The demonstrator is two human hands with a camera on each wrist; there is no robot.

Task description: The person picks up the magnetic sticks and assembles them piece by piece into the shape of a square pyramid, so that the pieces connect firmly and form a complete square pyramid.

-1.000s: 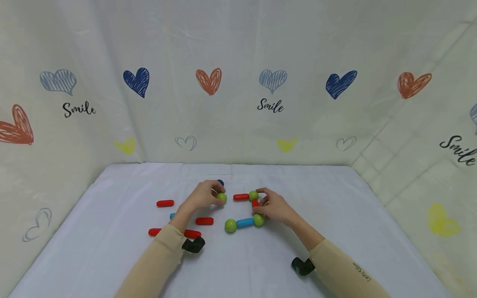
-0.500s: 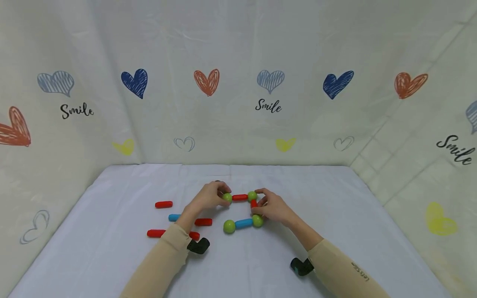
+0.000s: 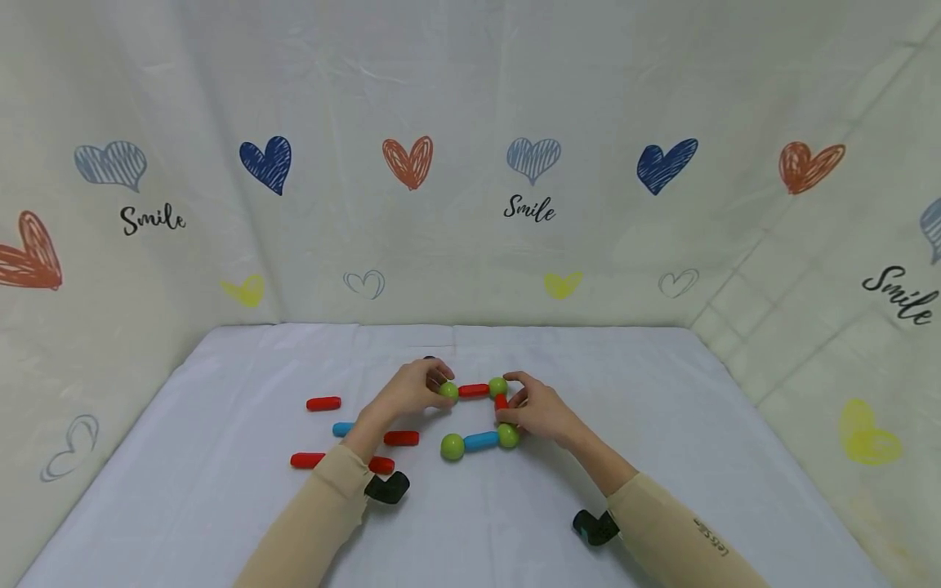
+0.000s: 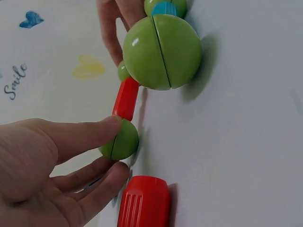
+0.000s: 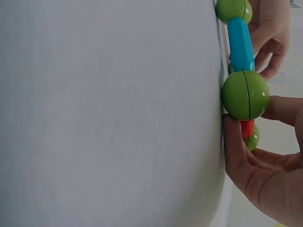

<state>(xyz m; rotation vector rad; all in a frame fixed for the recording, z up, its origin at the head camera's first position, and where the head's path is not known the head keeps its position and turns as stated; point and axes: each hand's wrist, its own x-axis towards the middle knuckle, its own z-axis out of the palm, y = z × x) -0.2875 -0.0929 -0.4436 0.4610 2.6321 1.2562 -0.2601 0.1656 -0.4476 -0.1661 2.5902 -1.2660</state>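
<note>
Before you on the white tabletop (image 3: 706, 416), a three-sided toy chain (image 3: 479, 442) lies open to your left. A seamed far-left green ball (image 3: 449, 393) meets a red stick (image 3: 474, 390), which runs to the far-right green ball (image 3: 498, 385); a second, partly hidden red stick (image 3: 501, 401) joins the near-right green ball (image 3: 508, 434); a faceted blue stick (image 5: 241, 45) ends at the near-left green ball (image 3: 452, 447).

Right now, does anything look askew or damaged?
Nothing stands out: the balls look intact, and the loose rods lie on the table. The dark thing behind the left hand is too hidden to judge.
</note>
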